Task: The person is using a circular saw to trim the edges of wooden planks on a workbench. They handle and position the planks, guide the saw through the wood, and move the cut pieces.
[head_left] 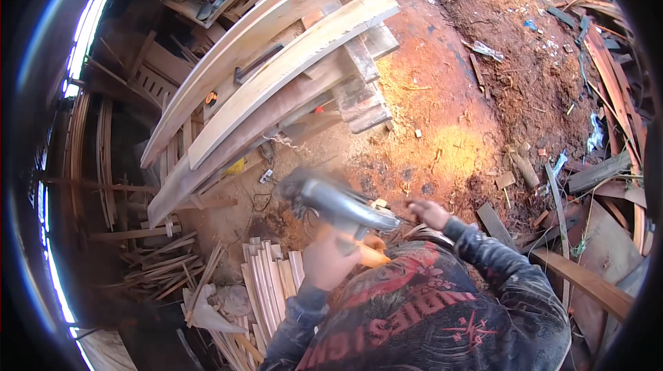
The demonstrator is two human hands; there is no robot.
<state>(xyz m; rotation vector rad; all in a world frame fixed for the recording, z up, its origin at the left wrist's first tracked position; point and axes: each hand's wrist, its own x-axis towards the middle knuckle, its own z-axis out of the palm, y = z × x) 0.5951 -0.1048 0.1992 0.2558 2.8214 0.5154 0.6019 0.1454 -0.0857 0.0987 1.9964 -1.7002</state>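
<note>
The person's left hand [333,260] is closed around a handheld power tool [345,205] with a silver metal housing and a dark, rounded end. Motion blurs both, so the tool's exact kind and the placing of each finger cannot be made out. The tool is close in front of the person's torso, near the middle of the view, with its dark end toward the left and its silver end toward the right hand [429,214]. That hand is just beyond the silver end, apart from it, its fingers drawn loosely together; whether anything is pinched between them cannot be told.

Beyond the tool, long pale planks [297,74] lie side by side across shorter wooden blocks [362,105]. A hammer [257,64] rests in the gap between two planks, and an orange-and-black tape measure [211,98] lies near their left end. Below the left hand's side, a bundle of narrow wooden strips [266,281] lies near the left sleeve [297,319], with a looser pile of sticks [159,267] farther left. Reddish-brown ground [449,88] spreads to the right, bordered by scrap boards [601,174].
</note>
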